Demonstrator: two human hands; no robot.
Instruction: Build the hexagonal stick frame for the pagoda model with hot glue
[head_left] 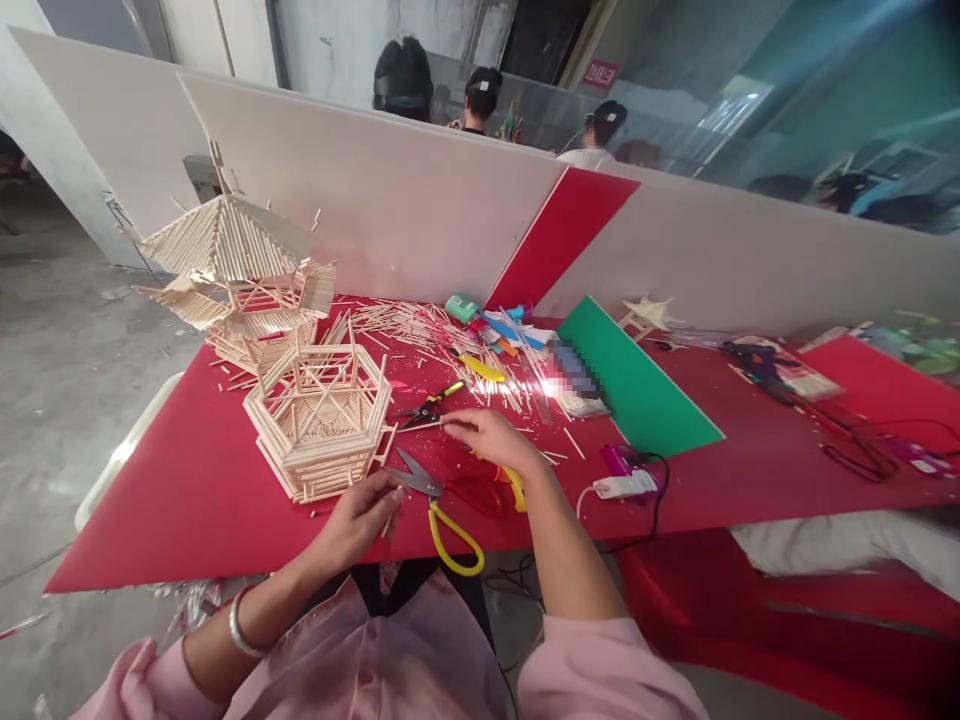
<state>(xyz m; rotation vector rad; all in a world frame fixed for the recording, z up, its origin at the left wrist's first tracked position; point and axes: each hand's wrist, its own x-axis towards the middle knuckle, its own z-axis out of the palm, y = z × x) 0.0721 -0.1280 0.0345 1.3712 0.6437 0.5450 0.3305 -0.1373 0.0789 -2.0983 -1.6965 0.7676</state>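
My right hand (487, 437) is closed in a pinch on a thin wooden stick (421, 428), which points left towards a hexagonal stick frame (319, 430). My left hand (365, 517) is closed near the front of that frame, with what looks like a short piece of stick between its fingertips. Large scissors (421, 477) with a yellow handle lie between my hands, blades beside my left fingertips. Just beyond my right fingers are small pliers (429, 408) with yellow and black handles. Under my right wrist lies a yellow tool (516, 488), partly covered.
A tiered stick pavilion (232, 245) stands at the back left. Loose sticks (405, 330), a yellow cutter (480, 367) and a green cup (461, 307) lie behind. A green board (637, 390) and white power strip (624, 486) are rightward. People sit beyond the white partition (390, 200).
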